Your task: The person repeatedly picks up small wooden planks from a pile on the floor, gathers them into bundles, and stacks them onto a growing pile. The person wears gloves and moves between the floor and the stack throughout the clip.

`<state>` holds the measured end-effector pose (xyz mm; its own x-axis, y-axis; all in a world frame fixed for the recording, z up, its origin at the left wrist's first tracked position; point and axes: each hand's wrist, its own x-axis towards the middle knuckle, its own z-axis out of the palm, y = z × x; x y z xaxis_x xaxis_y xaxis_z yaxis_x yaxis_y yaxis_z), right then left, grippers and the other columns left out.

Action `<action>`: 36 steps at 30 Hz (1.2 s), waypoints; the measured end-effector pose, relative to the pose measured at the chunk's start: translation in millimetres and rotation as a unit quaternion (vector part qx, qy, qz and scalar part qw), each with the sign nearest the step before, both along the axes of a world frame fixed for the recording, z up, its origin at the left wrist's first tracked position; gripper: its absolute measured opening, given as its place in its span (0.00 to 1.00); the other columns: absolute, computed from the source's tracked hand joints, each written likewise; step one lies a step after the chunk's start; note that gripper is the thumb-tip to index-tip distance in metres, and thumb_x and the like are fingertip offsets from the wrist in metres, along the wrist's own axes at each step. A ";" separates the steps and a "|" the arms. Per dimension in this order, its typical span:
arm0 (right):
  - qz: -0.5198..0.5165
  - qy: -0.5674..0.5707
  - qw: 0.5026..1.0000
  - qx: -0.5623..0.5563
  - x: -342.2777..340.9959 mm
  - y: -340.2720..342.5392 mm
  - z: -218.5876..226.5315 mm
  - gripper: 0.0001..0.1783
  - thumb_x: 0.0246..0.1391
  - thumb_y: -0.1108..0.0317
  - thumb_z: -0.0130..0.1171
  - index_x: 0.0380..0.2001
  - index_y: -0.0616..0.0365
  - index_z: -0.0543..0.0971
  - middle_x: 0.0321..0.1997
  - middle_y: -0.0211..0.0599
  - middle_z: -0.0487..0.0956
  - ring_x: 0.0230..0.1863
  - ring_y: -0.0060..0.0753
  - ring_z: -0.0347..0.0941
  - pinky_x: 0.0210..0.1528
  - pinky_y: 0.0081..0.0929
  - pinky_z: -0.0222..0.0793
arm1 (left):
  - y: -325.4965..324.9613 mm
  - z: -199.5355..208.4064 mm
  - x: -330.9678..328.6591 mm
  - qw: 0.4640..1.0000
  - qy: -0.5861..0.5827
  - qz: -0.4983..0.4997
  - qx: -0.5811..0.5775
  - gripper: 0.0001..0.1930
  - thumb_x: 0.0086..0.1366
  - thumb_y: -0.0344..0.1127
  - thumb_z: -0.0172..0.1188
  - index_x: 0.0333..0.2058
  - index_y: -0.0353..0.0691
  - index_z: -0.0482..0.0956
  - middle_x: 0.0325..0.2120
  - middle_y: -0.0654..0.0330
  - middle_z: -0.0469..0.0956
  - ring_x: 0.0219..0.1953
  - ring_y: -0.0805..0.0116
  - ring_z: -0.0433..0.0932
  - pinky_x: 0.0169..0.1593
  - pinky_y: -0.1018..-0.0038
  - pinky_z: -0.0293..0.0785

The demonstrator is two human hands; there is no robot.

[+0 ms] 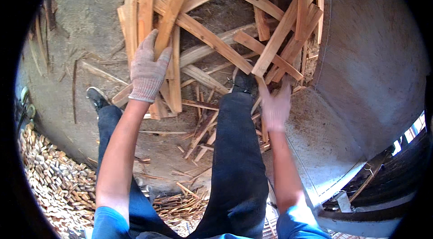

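Observation:
My left hand [149, 69], in a pale knitted glove, lies against a bundle of upright wooden slats [131, 18]. Its fingers are stretched out with the thumb apart, and a reddish-brown slat [175, 11] runs down into the gap between them. My right hand [276, 108], gloved the same way, is smeared by motion near the lower ends of some crossed slats [276, 40]. Whether its fingers close on any wood cannot be made out. Between the hands, a long slat [212, 38] slants down toward my dark shoe [243, 81].
A grey sheet-like surface [370, 49] rises along the right. Broken strips [200, 126] litter the dirt floor [90, 13] around my legs. Many small cut wood pieces [54, 180] are heaped at lower left, and thin scraps [185, 207] lie behind my feet.

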<state>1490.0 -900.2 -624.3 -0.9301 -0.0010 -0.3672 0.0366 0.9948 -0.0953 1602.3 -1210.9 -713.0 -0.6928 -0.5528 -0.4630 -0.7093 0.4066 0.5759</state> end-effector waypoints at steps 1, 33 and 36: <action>-0.064 -0.042 0.997 -0.011 -36.7 -15.0 -9.2 0.47 0.51 0.49 0.69 0.66 0.69 0.66 0.62 0.68 0.72 0.65 0.67 0.67 0.67 0.48 0.63 | 12.1 2.8 -4.7 1.000 0.023 -0.004 0.006 0.29 0.67 0.40 0.66 0.64 0.38 0.72 0.56 0.47 0.79 0.58 0.53 0.79 0.64 0.65 0.72; 0.288 -0.094 0.936 0.178 -94.9 71.3 -124.4 0.41 0.47 0.53 0.72 0.60 0.66 0.73 0.52 0.59 0.80 0.57 0.60 0.74 0.63 0.45 0.69 | 98.3 71.7 85.7 0.948 -0.115 0.198 0.223 0.17 0.58 0.38 0.70 0.42 0.35 0.81 0.28 0.58 0.82 0.31 0.70 0.81 0.39 0.70 0.78; 0.322 -0.045 0.921 0.214 -93.5 82.8 -148.4 0.31 0.48 0.54 0.70 0.51 0.62 0.77 0.46 0.56 0.81 0.53 0.60 0.75 0.60 0.44 0.70 | 84.7 51.5 80.0 0.932 -0.153 0.271 0.186 0.17 0.60 0.38 0.69 0.42 0.33 0.80 0.29 0.61 0.82 0.31 0.74 0.80 0.38 0.72 0.77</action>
